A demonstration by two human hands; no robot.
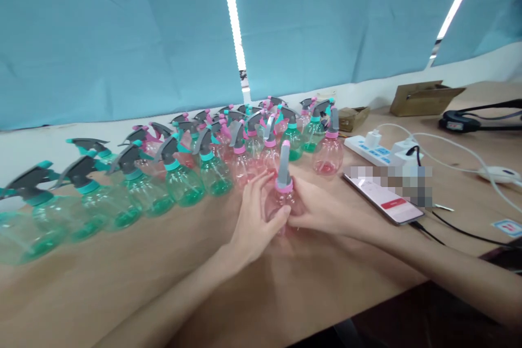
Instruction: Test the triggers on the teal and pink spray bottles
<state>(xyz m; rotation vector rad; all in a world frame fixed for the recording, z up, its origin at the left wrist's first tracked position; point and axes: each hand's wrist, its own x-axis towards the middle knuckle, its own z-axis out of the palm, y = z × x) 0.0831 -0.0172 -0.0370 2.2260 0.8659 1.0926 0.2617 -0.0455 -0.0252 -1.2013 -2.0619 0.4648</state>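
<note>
Between my two hands stands a pink see-through spray bottle [284, 201] with a grey trigger head and a pink collar, upright at the front of the group. My left hand [255, 217] wraps its left side, thumb across the front. On the other side my right hand [314, 204] grips it, with most of those fingers hidden behind the bottle. Just beyond are more pink spray bottles [243, 166], and one pink spray bottle [327, 155] sits apart to the right. Green spray bottles [185, 185] form a row to the left.
A phone [385, 198] lies right of my hands, with a white power strip [369, 149] and cables behind it. Farther back are an open cardboard box [424, 99], a smaller box [354, 118] and a black strapped headset [460, 120]. A blue sheet [122, 38] covers the wall behind.
</note>
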